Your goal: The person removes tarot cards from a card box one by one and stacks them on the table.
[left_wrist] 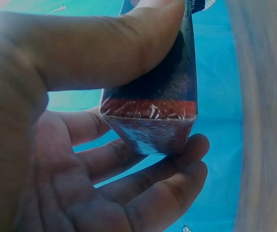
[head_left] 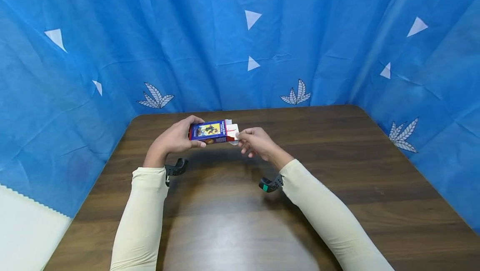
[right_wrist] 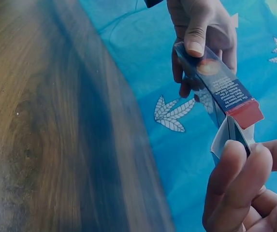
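Note:
A small dark blue card box (head_left: 208,131) with a yellow picture is held above the table. My left hand (head_left: 174,137) grips its left end, thumb on the near side and fingers around the far side. At the box's right end, which stands open, white flaps (head_left: 232,128) stick out, and my right hand (head_left: 258,141) pinches the white piece there between thumb and finger. In the right wrist view a red side flap (right_wrist: 247,113) points outward beside the pinching fingers. The left wrist view shows the box's closed end (left_wrist: 150,133), covered with shiny film.
Beneath the hands lies a brown wood-grain table (head_left: 337,171). Blue curtain (head_left: 210,41) with white triangles and leaf prints surrounds its back and sides. A white cloth or panel (head_left: 26,229) shows at lower left. Black wrist mounts (head_left: 271,184) hang under the forearms.

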`<action>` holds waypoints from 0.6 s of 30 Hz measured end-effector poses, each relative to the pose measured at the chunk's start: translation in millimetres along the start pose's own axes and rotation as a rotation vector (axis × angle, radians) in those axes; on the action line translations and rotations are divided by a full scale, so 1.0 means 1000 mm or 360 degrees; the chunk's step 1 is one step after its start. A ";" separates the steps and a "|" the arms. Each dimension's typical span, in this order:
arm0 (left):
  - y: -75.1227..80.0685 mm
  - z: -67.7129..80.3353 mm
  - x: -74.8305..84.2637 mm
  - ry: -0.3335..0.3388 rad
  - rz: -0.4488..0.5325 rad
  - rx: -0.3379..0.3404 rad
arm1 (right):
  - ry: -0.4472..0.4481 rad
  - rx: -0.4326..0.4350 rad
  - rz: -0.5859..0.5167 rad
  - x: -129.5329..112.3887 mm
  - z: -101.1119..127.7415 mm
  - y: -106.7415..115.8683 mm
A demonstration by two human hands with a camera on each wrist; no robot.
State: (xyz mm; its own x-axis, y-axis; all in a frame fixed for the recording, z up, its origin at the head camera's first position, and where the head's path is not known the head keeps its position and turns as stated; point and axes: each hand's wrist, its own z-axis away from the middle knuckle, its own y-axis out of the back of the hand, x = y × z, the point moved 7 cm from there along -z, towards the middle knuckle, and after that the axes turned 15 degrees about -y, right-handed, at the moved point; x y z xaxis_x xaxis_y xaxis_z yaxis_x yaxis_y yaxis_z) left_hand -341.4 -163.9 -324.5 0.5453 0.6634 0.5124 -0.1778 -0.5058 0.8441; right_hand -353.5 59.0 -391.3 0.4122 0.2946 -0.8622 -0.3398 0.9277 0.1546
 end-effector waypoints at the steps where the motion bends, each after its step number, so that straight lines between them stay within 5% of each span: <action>1: 0.000 0.001 -0.001 0.0006 -0.0003 0.0000 | 0.0005 0.0005 0.0004 0.001 0.000 0.001; 8: 0.001 0.004 -0.005 0.0007 0.0028 0.0006 | 0.0030 0.0105 -0.0050 0.010 0.000 0.026; 14: 0.007 0.006 -0.007 0.0020 0.0049 0.0013 | 0.0112 0.0360 -0.0228 0.018 0.000 0.083; 18: 0.012 0.008 -0.009 0.0034 0.0053 0.0014 | 0.0086 0.0507 -0.0153 0.029 -0.004 0.120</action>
State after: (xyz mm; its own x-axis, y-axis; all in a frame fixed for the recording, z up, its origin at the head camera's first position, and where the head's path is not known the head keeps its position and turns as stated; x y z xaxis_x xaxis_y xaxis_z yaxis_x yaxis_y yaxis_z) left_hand -342.1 -179.9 -320.4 0.5213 0.6577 0.5437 -0.1886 -0.5325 0.8251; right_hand -386.1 178.1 -399.3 0.3813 0.1975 -0.9031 -0.0167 0.9782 0.2069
